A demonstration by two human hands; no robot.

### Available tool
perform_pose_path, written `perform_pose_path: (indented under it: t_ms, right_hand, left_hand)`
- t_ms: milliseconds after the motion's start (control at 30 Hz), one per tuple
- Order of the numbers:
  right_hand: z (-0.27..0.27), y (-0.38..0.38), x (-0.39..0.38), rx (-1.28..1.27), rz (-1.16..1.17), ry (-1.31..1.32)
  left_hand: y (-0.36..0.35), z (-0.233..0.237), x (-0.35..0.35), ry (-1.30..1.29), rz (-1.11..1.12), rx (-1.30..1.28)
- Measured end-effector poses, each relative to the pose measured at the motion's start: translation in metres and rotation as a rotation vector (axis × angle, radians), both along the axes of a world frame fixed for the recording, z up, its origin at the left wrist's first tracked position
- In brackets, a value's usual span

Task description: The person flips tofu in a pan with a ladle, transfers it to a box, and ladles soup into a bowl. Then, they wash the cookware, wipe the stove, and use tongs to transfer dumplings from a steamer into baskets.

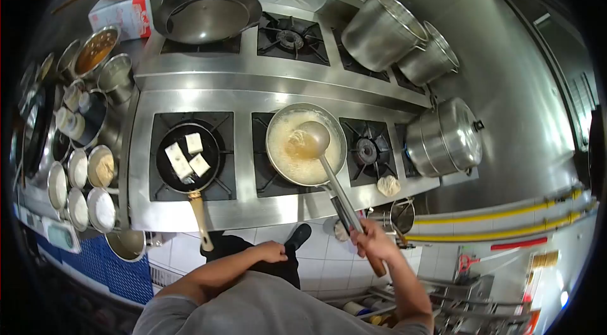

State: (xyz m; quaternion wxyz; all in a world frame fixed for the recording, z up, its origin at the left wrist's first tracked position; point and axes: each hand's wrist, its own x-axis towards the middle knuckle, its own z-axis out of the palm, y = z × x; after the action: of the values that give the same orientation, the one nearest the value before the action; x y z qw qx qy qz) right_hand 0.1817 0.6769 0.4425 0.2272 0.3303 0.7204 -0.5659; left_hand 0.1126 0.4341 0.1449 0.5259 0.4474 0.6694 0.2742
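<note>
My right hand is wrapped around the long handle of a metal ladle. The ladle's bowl rests in a pan of pale, bubbly liquid on the middle front burner. Loosely closed, my left hand hangs by my dark trousers, with nothing visible in it. To the left, a black frying pan with a wooden handle holds several white blocks. Its handle points towards me over the stove's front edge.
A wok and tall steel pots stand on the back burners. A lidded pot is at the right. Bowls of powder and a container of brown liquid line the left. A crumpled cloth lies by the front edge.
</note>
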Motion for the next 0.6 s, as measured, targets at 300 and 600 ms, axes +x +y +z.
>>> perform_pose_path:
  t_ms: [300, 600]
  right_hand:
    - [-0.093, 0.114, 0.028, 0.924, 0.39, 0.406]
    - [-0.035, 0.154, 0.035, 0.379, 0.423, 0.126]
  left_hand:
    - [0.117, -0.151, 0.032, -0.908, 1.761, 0.321]
    - [0.134, -0.148, 0.036, -1.277, 2.18, 0.899]
